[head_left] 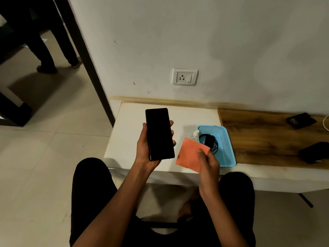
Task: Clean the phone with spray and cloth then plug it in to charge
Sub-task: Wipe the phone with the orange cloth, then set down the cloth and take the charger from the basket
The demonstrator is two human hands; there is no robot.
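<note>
Above the table (124,139), left hand (144,150) grips phone (159,133); right hand (208,163) pinches cloth (190,154).

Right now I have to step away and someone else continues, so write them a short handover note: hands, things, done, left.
Left hand holds the phone, screen up, above the white table.
Right hand pinches the orange cloth, clear of the phone.
Spray bottle stands at the blue basket, behind the cloth; the black charger lies coiled in the basket.
Wall socket is empty.
Done: phone and cloth picked up; spraying cannot be told.
Left: wipe, plug in.
</note>
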